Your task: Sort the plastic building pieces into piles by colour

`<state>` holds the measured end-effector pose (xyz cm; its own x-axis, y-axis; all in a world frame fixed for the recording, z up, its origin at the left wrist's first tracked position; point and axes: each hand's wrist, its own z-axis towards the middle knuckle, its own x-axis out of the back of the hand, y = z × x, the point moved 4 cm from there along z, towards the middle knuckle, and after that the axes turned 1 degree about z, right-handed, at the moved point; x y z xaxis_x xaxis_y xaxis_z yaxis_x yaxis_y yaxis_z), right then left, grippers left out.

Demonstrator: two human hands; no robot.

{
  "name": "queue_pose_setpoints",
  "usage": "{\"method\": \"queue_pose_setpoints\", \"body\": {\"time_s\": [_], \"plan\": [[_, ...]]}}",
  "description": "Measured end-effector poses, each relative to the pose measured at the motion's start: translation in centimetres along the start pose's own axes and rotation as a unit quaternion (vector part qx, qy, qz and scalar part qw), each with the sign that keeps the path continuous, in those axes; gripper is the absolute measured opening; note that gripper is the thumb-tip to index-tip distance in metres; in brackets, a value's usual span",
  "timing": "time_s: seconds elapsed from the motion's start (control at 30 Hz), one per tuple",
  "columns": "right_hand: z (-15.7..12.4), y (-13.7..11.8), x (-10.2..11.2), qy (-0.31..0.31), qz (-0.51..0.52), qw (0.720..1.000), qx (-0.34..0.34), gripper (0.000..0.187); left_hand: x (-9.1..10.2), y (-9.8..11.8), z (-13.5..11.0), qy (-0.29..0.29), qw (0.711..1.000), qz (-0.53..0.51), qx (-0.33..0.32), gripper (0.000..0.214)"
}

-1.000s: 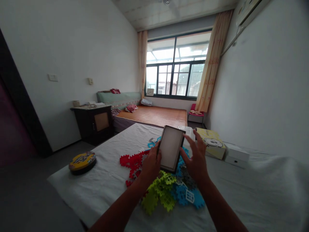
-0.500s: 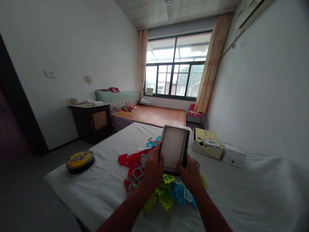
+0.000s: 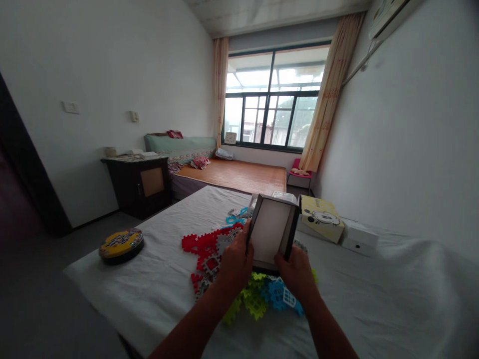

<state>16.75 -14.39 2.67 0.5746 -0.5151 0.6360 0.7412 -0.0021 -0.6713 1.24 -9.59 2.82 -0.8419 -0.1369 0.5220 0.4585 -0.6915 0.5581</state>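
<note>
A shallow open box [image 3: 272, 229] with dark outer sides and a pale inner floor is tilted up above the cloth-covered table. My left hand [image 3: 236, 255] grips its left side, and my right hand [image 3: 297, 269] is closed on its lower right side, thumb over the edge. Nothing shows inside the box. Beneath and around my hands lie interlocking plastic pieces: red pieces [image 3: 200, 243] to the left, green pieces [image 3: 256, 301] and blue pieces [image 3: 280, 297] in front, with grey and white ones among them. My hands and the box hide part of the pile.
A round yellow-topped tin [image 3: 121, 244] stands near the table's left edge. At the right are a yellow cartoon box [image 3: 322, 219] and a white box [image 3: 359, 238]. A clear container [image 3: 283, 198] is partly hidden behind the held box. Beyond the table stands a bed [image 3: 235, 174].
The box has turned slightly in my hands, so its right inner wall shows more. The whole view has shifted a little. Both hands keep their hold.
</note>
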Motion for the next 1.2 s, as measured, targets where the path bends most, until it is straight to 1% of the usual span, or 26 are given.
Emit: {"method": "queue_pose_setpoints", "body": {"time_s": [0.1, 0.2, 0.3, 0.37, 0.4, 0.43, 0.47, 0.5, 0.53, 0.57, 0.6, 0.63, 0.7, 0.8, 0.87, 0.93, 1.0, 1.07, 1.13, 1.2], "plan": [[-0.3, 0.8, -0.2, 0.004, 0.035, 0.999, -0.005, 0.021, -0.1, 0.3, -0.3, -0.005, 1.000, -0.006, -0.026, 0.049], [-0.6, 1.2, 0.0, 0.010, 0.061, 0.998, -0.007, 0.028, -0.4, 0.3, -0.5, -0.014, 0.999, -0.019, -0.044, 0.049], [-0.4, 1.4, 0.1, -0.008, 0.060, 0.998, -0.004, 0.027, -1.2, 0.0, -0.6, -0.034, 0.999, -0.021, -0.029, 0.050], [-0.1, 1.6, 0.0, -0.025, 0.040, 0.999, 0.007, 0.025, -1.7, -0.3, -0.5, -0.038, 0.999, 0.015, -0.012, 0.056], [0.1, 1.7, 0.0, -0.027, 0.023, 0.999, 0.011, 0.024, -1.9, -0.3, -0.5, -0.030, 0.998, 0.047, -0.014, 0.062], [0.3, 1.9, 0.0, -0.024, 0.004, 1.000, 0.012, 0.023, -1.9, -0.2, -0.4, -0.018, 0.996, 0.086, -0.031, 0.069], [0.5, 2.1, 0.1, -0.019, -0.013, 1.000, 0.010, 0.022, -2.0, 0.2, -0.4, -0.007, 0.990, 0.124, -0.065, 0.074], [0.6, 2.3, 0.1, -0.015, -0.024, 1.000, 0.005, 0.022, -2.0, 0.8, -0.4, -0.008, 0.981, 0.158, -0.115, 0.075], [0.7, 2.5, 0.1, -0.015, -0.029, 0.999, -0.002, 0.021, -2.1, 1.5, -0.4, -0.021, 0.967, 0.185, -0.173, 0.072], [0.7, 2.7, 0.1, -0.017, -0.030, 0.999, -0.010, 0.021, -2.2, 2.3, -0.4, -0.048, 0.951, 0.206, -0.227, 0.066], [0.7, 2.9, 0.1, -0.020, -0.030, 0.999, -0.019, 0.021, -2.3, 3.0, -0.3, -0.083, 0.934, 0.223, -0.268, 0.059], [0.7, 3.0, 0.0, -0.023, -0.029, 0.999, -0.026, 0.021, -2.3, 3.6, -0.1, -0.117, 0.920, 0.237, -0.290, 0.054], [0.6, 3.1, 0.0, -0.025, -0.033, 0.998, -0.039, 0.023, -2.1, 4.4, 0.6, -0.172, 0.901, 0.269, -0.295, 0.052], [0.5, 3.2, -0.1, -0.021, -0.062, 0.996, -0.063, 0.033, -1.7, 5.2, 1.7, -0.241, 0.875, 0.288, -0.305, 0.061], [0.5, 3.1, -0.1, -0.024, -0.088, 0.993, -0.074, 0.039, -1.7, 5.1, 2.1, -0.286, 0.860, 0.288, -0.309, 0.070], [0.5, 2.9, -0.1, -0.026, -0.113, 0.990, -0.080, 0.041, -1.9, 4.8, 2.2, -0.314, 0.853, 0.294, -0.294, 0.079], [0.4, 2.4, 0.0, -0.025, -0.139, 0.986, -0.085, 0.042, -2.4, 4.3, 2.1, -0.323, 0.853, 0.306, -0.272, 0.085], [0.4, 1.8, 0.0, -0.021, -0.170, 0.981, -0.088, 0.043, -3.3, 3.9, 1.6, -0.317, 0.855, 0.320, -0.255, 0.084], [0.2, 1.2, 0.0, -0.020, -0.202, 0.975, -0.089, 0.043, -4.2, 3.6, 1.0, -0.291, 0.862, 0.336, -0.242, 0.073], [0.1, 0.9, -0.1, -0.018, -0.217, 0.972, -0.087, 0.043, -4.8, 3.5, 0.5, -0.251, 0.873, 0.348, -0.232, 0.060]]}}
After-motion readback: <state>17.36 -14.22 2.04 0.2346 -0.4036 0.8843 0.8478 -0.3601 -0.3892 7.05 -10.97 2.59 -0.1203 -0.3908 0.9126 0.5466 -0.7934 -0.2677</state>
